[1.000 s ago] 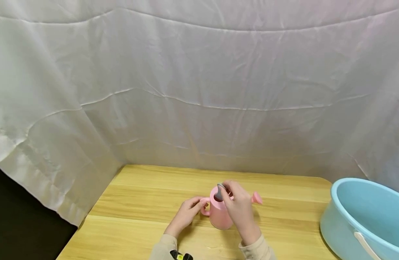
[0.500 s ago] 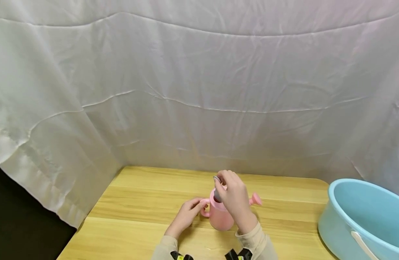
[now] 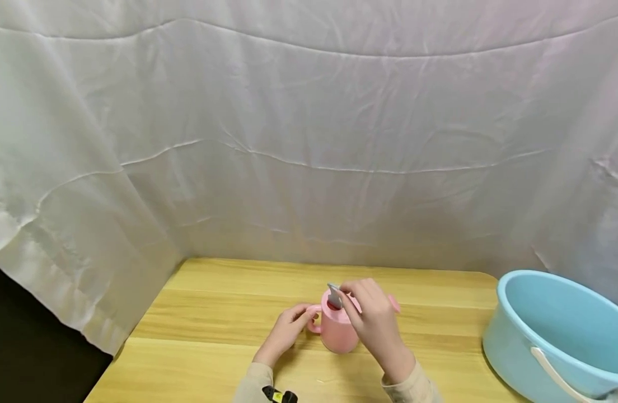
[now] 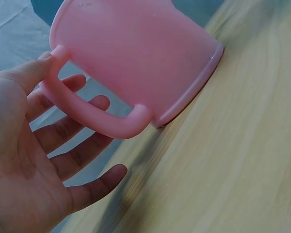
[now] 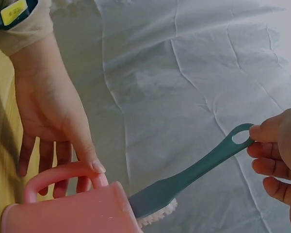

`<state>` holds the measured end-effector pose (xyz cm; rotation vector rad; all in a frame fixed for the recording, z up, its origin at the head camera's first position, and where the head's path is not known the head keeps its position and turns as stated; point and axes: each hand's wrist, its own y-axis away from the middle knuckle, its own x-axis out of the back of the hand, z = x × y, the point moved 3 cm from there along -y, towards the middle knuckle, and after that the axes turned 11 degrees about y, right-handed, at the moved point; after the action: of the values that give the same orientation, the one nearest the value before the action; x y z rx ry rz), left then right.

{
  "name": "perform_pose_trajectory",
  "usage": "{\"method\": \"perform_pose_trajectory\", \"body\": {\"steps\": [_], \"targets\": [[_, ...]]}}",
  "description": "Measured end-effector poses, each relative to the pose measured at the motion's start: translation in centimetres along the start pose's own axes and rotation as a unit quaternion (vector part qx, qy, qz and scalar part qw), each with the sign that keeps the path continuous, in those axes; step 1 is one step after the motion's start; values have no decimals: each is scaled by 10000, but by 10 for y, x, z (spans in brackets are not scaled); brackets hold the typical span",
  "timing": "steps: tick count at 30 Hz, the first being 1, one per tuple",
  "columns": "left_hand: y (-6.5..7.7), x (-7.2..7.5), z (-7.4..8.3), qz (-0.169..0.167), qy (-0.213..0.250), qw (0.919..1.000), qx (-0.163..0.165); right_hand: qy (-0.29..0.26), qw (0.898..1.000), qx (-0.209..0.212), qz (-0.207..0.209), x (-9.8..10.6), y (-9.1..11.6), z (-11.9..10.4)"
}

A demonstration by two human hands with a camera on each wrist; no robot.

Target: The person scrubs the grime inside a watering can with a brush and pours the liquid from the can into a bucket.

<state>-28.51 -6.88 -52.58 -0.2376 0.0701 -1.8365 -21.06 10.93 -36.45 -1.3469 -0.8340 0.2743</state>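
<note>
A pink watering can (image 3: 339,333) stands upright on the wooden table, its spout towards the right. My left hand (image 3: 286,331) is at its loop handle (image 4: 94,116); in the left wrist view the thumb presses the upper end while the fingers, loosely bent, pass behind the loop. A grey-green brush (image 5: 194,172) with white bristles (image 5: 159,213) slants out of the can's top opening. My right hand (image 3: 373,316) pinches the holed end of the brush handle between thumb and fingers. The lower part of the brush is hidden inside the can.
To the right stands a large light blue bucket (image 3: 510,330) with a white handle (image 3: 551,366). Pale grey cloth (image 3: 309,140) hangs behind and to the left of the wooden table (image 3: 213,313).
My right hand rose with the brush half a second ago and has come down again. The brush now tilts more to the left. My left hand stays at the can's handle.
</note>
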Motion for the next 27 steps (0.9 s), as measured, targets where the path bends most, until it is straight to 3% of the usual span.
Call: {"method": "perform_pose_trajectory", "body": {"steps": [9, 16, 27], "targets": [[0, 0, 5, -77, 62, 9999, -37, 262, 9993, 57, -267, -3, -17, 0], [2, 0, 4, 6, 97, 9999, -50, 133, 9992, 325, 188, 11, -22, -1], [2, 0, 2, -47, 211, 9997, -101, -74, 9913, 1059, 780, 50, 17, 11]]}}
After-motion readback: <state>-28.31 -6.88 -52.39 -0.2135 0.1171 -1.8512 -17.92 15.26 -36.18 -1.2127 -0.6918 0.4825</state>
